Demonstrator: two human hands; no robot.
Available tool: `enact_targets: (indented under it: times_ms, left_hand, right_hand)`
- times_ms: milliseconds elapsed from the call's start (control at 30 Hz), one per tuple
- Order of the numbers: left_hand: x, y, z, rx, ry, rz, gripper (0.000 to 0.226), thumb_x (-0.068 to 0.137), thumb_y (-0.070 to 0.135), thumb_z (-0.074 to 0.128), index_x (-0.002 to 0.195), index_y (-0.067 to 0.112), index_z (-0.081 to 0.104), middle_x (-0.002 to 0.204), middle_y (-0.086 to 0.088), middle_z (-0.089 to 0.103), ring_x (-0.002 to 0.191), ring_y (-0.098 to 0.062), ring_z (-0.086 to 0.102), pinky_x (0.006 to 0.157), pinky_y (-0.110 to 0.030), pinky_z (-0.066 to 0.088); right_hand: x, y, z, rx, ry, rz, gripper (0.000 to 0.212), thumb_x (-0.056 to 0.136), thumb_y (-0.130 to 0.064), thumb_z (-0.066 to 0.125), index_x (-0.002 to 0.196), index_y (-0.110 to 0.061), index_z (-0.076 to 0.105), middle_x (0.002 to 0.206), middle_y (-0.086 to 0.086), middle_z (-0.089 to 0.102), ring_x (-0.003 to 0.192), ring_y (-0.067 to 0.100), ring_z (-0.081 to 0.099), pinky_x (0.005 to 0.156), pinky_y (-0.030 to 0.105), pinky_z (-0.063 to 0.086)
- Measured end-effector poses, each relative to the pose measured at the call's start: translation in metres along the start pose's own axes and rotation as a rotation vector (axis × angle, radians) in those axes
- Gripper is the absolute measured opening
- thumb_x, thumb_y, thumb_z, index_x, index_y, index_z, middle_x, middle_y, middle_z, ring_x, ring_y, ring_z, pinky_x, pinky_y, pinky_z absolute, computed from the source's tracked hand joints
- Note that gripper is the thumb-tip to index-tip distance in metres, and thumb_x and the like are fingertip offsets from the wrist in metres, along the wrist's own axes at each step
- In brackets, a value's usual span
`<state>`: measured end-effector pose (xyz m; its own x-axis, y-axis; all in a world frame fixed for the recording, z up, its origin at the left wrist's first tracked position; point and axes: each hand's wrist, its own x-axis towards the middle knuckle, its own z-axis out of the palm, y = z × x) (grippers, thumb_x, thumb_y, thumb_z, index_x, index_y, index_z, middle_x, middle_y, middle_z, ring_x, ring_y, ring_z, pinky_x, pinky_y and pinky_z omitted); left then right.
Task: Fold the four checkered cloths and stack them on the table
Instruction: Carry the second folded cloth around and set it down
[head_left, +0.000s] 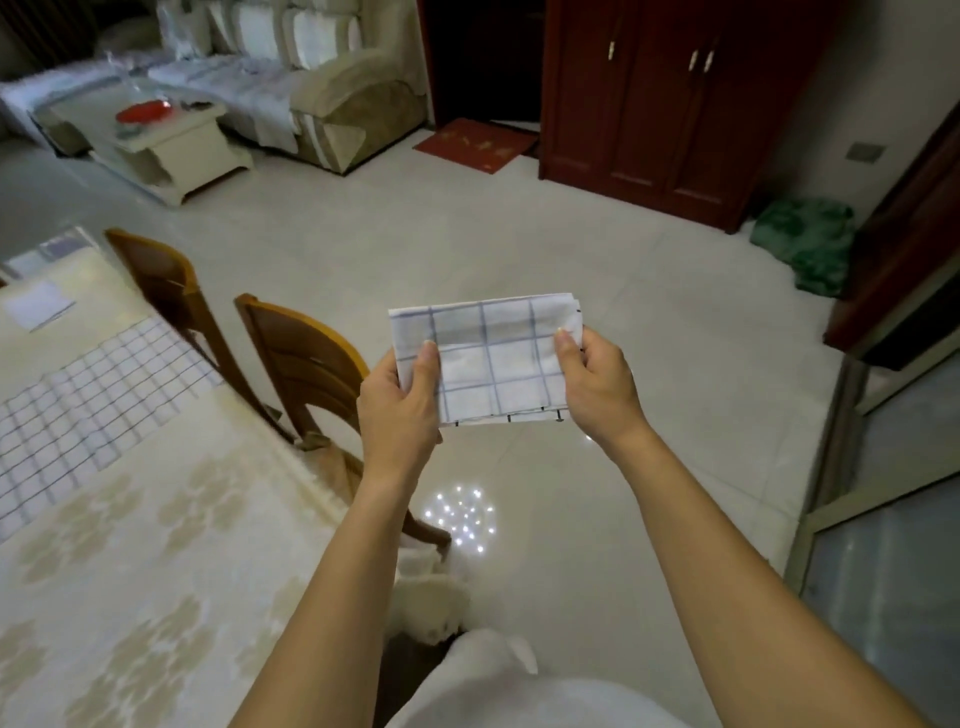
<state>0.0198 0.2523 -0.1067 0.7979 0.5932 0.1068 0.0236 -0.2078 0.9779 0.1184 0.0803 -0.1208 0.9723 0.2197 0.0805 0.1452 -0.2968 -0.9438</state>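
hands: left hand (400, 402), right hand (597, 387) pinch folded cloth (493, 358) side edges | over floor (519, 234)

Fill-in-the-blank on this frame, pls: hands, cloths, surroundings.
1. The left hand and right hand grip the ____ checkered cloth by its sides.
2. They hold it above the tiled ____.
3. The spread-out cloth lies on the ____.
4. ____ wooden chairs stand left of the hands.
Missing: folded; floor; table; two.
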Motion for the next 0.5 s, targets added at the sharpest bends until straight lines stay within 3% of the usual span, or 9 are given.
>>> enact_targets:
  times_ms: [100, 267, 500]
  left_hand:
    - [0.038, -0.002, 0.017, -0.011, -0.004, 0.042, 0.024, 0.105, 0.035, 0.054, 0.101, 0.018, 0.071, 0.083, 0.0, 0.075, 0.069, -0.015, 0.071, 0.052, -0.031, 0.056]
    - [0.108, 0.004, 0.043, -0.035, -0.028, 0.02, 0.027, 0.105, 0.037, 0.054, 0.101, 0.017, 0.071, 0.078, -0.003, 0.072, 0.059, -0.013, 0.065, 0.042, -0.027, 0.045]
    - [0.184, 0.0, 0.048, -0.017, 0.014, 0.045, 0.028, 0.105, 0.036, 0.053, 0.107, 0.016, 0.072, 0.085, 0.002, 0.075, 0.073, -0.013, 0.07, 0.054, -0.022, 0.051]
  right_hand:
    - [0.036, -0.001, -0.002, -0.045, 0.007, -0.003, 0.041, 0.107, -0.031, 0.043, 0.072, -0.012, 0.034, 0.064, -0.006, 0.031, 0.059, 0.01, 0.03, 0.057, 0.031, 0.027]
    - [0.099, -0.021, -0.007, -0.085, 0.064, -0.011, 0.041, 0.108, -0.027, 0.043, 0.071, -0.015, 0.032, 0.063, -0.005, 0.031, 0.048, 0.005, 0.03, 0.042, 0.014, 0.03]
    - [0.185, -0.02, 0.024, -0.07, 0.06, -0.048, 0.042, 0.107, -0.032, 0.042, 0.07, -0.017, 0.033, 0.061, -0.006, 0.035, 0.051, 0.005, 0.033, 0.049, 0.022, 0.029]
